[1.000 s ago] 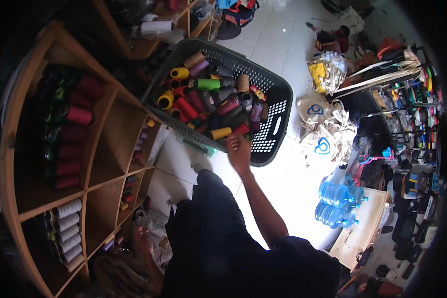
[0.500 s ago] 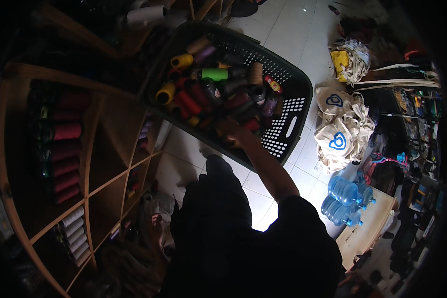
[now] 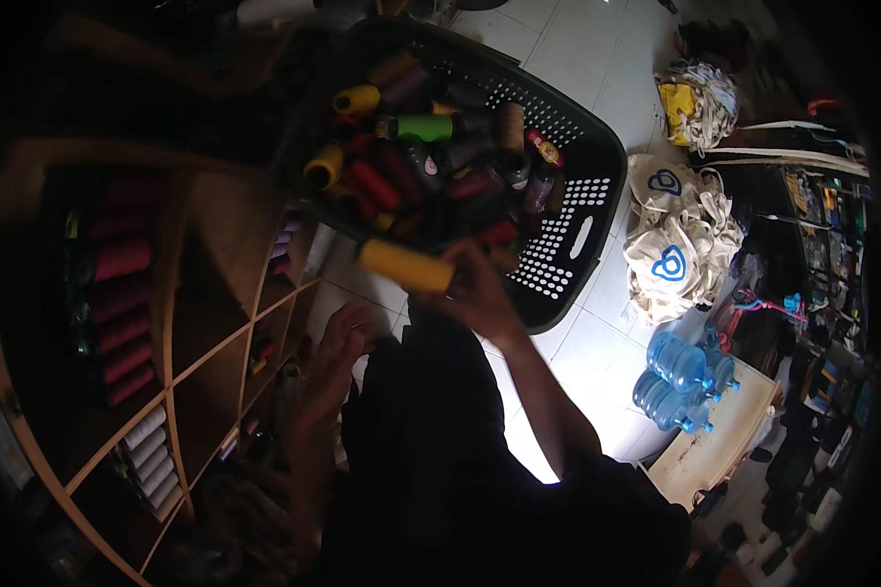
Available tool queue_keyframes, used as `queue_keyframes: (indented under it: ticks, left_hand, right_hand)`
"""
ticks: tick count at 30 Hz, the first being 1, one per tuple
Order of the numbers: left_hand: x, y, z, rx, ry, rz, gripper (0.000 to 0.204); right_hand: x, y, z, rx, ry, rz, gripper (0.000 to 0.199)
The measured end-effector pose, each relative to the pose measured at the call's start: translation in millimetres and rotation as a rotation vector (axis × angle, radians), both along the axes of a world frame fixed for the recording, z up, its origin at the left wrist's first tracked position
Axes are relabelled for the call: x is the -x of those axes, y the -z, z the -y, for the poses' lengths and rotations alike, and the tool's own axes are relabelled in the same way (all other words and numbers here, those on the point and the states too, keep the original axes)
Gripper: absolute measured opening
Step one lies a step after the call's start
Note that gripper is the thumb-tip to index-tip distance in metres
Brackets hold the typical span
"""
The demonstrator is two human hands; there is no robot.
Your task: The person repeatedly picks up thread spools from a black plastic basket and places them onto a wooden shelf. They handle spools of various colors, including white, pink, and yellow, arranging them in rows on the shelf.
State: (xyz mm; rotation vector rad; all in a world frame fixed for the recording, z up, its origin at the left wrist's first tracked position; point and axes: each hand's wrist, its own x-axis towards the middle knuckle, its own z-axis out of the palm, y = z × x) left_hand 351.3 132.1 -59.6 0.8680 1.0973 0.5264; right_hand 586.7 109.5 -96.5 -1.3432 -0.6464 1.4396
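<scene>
Gripped by one end, a yellow thread spool (image 3: 404,267) is in my right hand (image 3: 480,293), over the near edge of a dark green plastic basket (image 3: 597,147). Thread spools in red, green, yellow, brown and dark colours fill the basket, among them a bright green spool (image 3: 426,128). My left hand (image 3: 343,338) is raised below and to the left of the yellow spool, apart from it. Its fingers are spread and it holds nothing.
A wooden cubby shelf (image 3: 171,411) on the left holds rows of pink-red spools (image 3: 124,323) and white spools (image 3: 150,455). To the right lie cream cloth bags (image 3: 671,235) and blue water bottles (image 3: 677,377) by a pale wooden board (image 3: 715,430). White tiles cover the floor.
My right hand has come out of the basket toward me, now holding the yellow spool. My left hand has risen from beside the shelf toward it.
</scene>
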Motion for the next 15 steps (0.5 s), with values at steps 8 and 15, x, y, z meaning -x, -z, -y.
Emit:
queue_keyframes:
  ticks: [8, 15]
  left_hand:
    - [17, 32, 9, 0.035, -0.249, -0.116, 0.046]
    - [63, 9, 21, 0.073, -0.542, -0.197, 0.054]
  right_hand:
    - [-19, 27, 2, 0.121, -0.352, 0.273, 0.048]
    - [-88, 145, -16, -0.027, -0.877, 0.982, 0.043]
